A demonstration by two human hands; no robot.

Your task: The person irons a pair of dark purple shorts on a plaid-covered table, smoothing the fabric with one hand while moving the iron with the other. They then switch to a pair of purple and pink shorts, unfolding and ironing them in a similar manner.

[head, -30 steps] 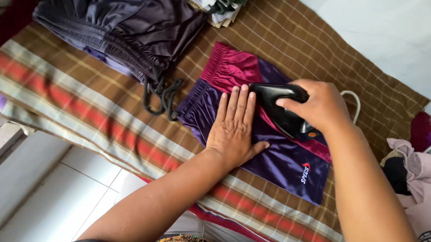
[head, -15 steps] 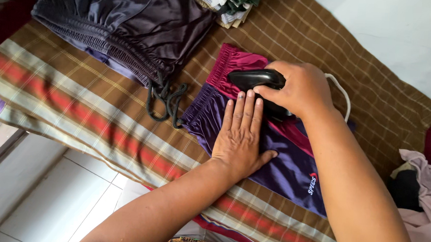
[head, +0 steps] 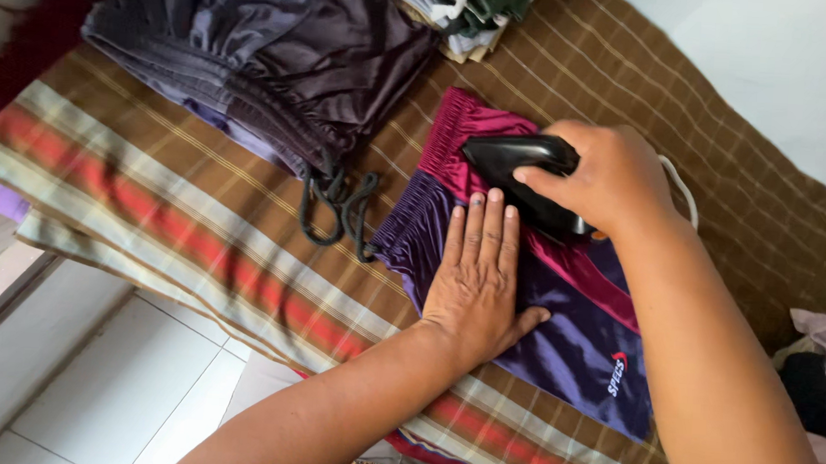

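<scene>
A pair of purple shorts (head: 569,337) with a maroon waistband and side stripe lies flat on a brown striped cloth (head: 195,209). My left hand (head: 479,274) presses flat on the shorts, fingers together and pointing toward the waistband. My right hand (head: 607,177) grips the handle of a black clothes iron (head: 522,167) that rests on the maroon waistband, just beyond my left fingertips. A white cord (head: 680,186) loops out behind my right hand.
Dark purple shorts (head: 262,51) with a black drawstring (head: 338,204) lie at the upper left. A stack of folded clothes (head: 455,5) sits at the top. More garments (head: 824,381) are heaped at the right edge. White floor tiles (head: 107,385) show at the lower left.
My right hand has slid the iron from the side stripe up onto the maroon waistband. My left hand has stayed pressed flat on the shorts.
</scene>
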